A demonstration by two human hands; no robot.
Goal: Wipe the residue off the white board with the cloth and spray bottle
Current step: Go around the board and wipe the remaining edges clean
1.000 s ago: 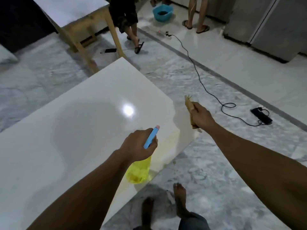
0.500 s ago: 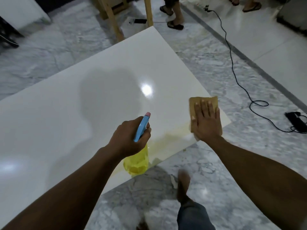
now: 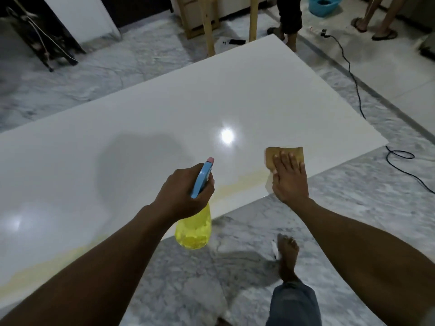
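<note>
A large glossy white board point(image 3: 164, 118) lies flat, low over the marble floor. A yellowish residue streak point(image 3: 240, 184) runs along its near edge, with more of it at the lower left. My left hand point(image 3: 186, 194) grips a yellow spray bottle point(image 3: 194, 229) with a blue trigger head, held over the board's near edge. My right hand point(image 3: 290, 177) lies flat, fingers spread, pressing a tan cloth point(image 3: 284, 154) onto the board at the right end of the streak.
A black cable point(image 3: 353, 76) snakes over the floor to the right of the board. Wooden table legs point(image 3: 208, 24) stand beyond the far edge. Other people's legs and sandals point(image 3: 383, 35) and a blue basin point(image 3: 326, 5) are at the back. My bare foot point(image 3: 287, 257) is on the floor.
My right hand went from holding the bunched cloth off the board's corner to pressing it flat on the board, then slid it left along the near edge. The bottle stays in my left hand.
</note>
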